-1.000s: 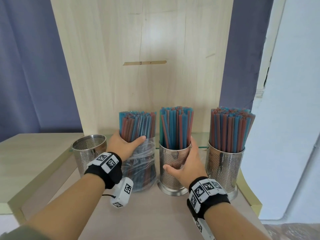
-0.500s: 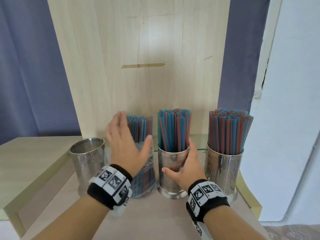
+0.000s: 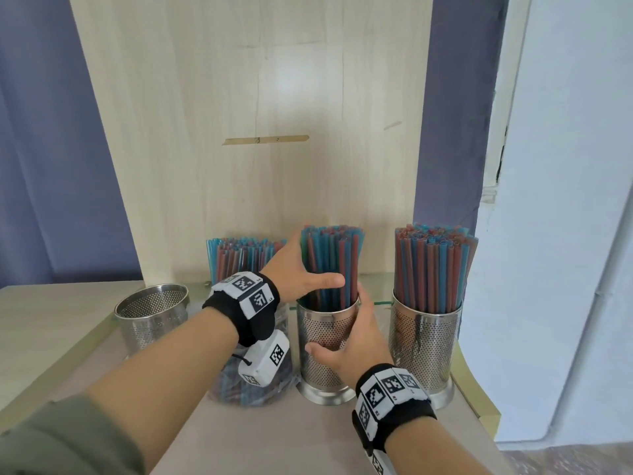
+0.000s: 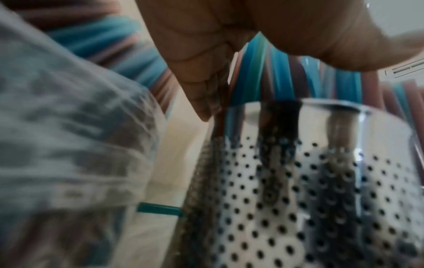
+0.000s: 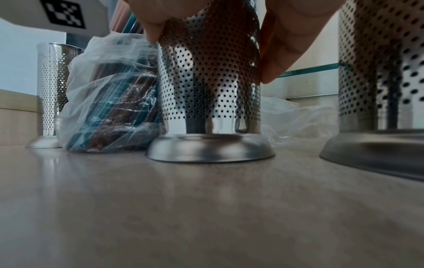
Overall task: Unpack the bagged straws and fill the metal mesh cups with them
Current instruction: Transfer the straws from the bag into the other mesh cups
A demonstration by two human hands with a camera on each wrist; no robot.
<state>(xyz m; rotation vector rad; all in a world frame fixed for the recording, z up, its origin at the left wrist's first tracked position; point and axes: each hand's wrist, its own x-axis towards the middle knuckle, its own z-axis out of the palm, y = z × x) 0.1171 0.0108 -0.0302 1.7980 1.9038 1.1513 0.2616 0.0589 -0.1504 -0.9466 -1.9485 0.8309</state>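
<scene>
Straws: the blue and red bundle (image 3: 330, 265) is stood upright in the middle cup, clasped by the left hand (image 3: 298, 269), thumb across the front.
Middle cup: the perforated steel cylinder (image 3: 323, 351) is gripped by the right hand (image 3: 349, 347) on the grey tabletop (image 5: 206, 208).
Bag: crinkled clear plastic (image 5: 110, 101) holding more straws is seen just left.
Empty cup: (image 3: 152, 315) farthest left.

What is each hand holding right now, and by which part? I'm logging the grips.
The right hand grips the middle mesh cup by its perforated side wall. The left hand holds that cup's straws just above the rim.
</scene>
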